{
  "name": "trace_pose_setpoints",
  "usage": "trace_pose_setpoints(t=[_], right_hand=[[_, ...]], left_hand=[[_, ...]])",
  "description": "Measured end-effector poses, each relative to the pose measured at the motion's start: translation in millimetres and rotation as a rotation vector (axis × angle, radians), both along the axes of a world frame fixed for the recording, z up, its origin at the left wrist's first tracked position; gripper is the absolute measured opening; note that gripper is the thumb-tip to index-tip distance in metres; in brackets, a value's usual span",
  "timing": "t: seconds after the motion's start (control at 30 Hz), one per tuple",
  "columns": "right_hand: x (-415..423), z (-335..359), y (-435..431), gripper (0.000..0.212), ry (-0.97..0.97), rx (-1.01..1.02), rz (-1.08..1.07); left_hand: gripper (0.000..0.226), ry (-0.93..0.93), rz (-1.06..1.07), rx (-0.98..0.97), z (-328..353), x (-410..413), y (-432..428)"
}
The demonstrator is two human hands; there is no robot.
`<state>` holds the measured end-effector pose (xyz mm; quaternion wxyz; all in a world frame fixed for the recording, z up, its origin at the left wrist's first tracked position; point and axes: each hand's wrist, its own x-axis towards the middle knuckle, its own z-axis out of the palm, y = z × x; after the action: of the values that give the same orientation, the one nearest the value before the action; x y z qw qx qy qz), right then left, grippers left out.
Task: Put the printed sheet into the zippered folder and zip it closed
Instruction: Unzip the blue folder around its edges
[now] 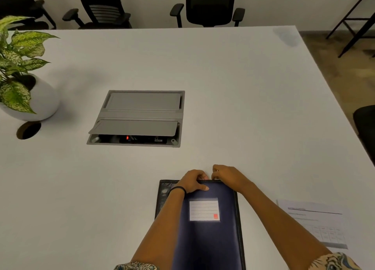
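Note:
A dark blue zippered folder (211, 239) with a white label lies flat on the white table (233, 107), close to me. My left hand (192, 181) grips the folder's far edge, thumb on the cover and fingers curled over the top. My right hand (227, 176) sits right beside it at the same far edge, with its fingers pinching something small there; the exact thing is hidden. The printed sheet (316, 223) lies flat on the table to the right of the folder, apart from both hands.
A grey cable box (140, 117) with its near flap raised is set into the table's middle. A potted plant (22, 83) and a round cable hole (28, 130) are at the left. Office chairs (209, 5) stand beyond the far edge.

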<state>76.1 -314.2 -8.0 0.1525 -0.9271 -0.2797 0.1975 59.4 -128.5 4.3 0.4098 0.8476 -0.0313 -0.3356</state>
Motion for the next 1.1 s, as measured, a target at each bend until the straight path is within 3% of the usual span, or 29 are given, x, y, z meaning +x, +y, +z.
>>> trace_pose_setpoints(t=[0.3, 0.73, 0.9, 1.1], right_hand=[[-1, 5, -27, 0.029, -0.104, -0.136, 0.125], [-50, 7, -78, 0.033, -0.143, -0.087, -0.025], [-66, 6, -79, 0.029, -0.054, -0.102, -0.098], [-76, -5, -74, 0.016, -0.086, -0.106, -0.120]], left_hand=[[0.040, -0.026, -0.084, 0.119, 5, 5, -2], [0.035, -0.037, -0.089, 0.151, 6, 1, -8], [0.033, -0.020, -0.160, 0.143, 7, -2, -24], [0.029, -0.075, -0.221, 0.105, 14, -13, -69]])
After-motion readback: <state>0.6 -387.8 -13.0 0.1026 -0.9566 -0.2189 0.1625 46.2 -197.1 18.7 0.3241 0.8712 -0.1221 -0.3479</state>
